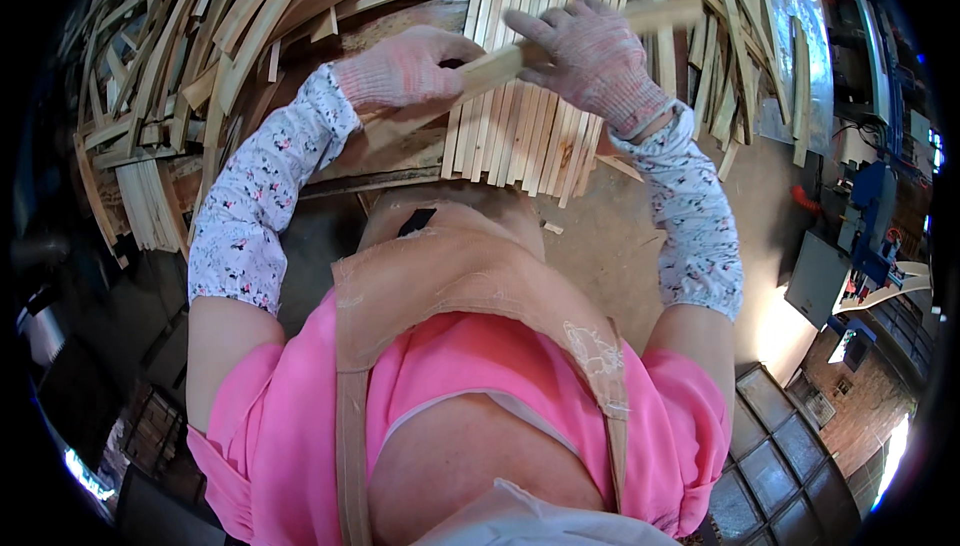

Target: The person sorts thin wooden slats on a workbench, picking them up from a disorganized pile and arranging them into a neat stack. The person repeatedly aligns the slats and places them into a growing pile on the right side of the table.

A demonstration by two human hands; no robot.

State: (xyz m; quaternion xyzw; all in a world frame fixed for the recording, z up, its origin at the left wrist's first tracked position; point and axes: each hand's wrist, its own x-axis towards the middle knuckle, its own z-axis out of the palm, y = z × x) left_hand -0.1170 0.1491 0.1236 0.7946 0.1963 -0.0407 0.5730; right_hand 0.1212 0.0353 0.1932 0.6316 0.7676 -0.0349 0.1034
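A pale wooden strip [490, 68] slants across in front of me, its far right end smeared by motion. My left hand [405, 68], in a pinkish knitted glove, is closed around its nearer, left part. My right hand [597, 58], gloved the same way and slightly blurred, wraps over the strip further along, with the thumb on the near side and the fingers over the far side. Beneath the strip lies a row of straight, narrow wooden strips [515, 141], side by side.
Curved wooden offcuts [245, 31] are heaped on the left. More loose strips [725, 56] lie at the right, beside clear plastic sheeting [800, 36]. A wooden board edge [370, 182] runs close to my apron [450, 271]. Blue machinery [875, 206] stands far right.
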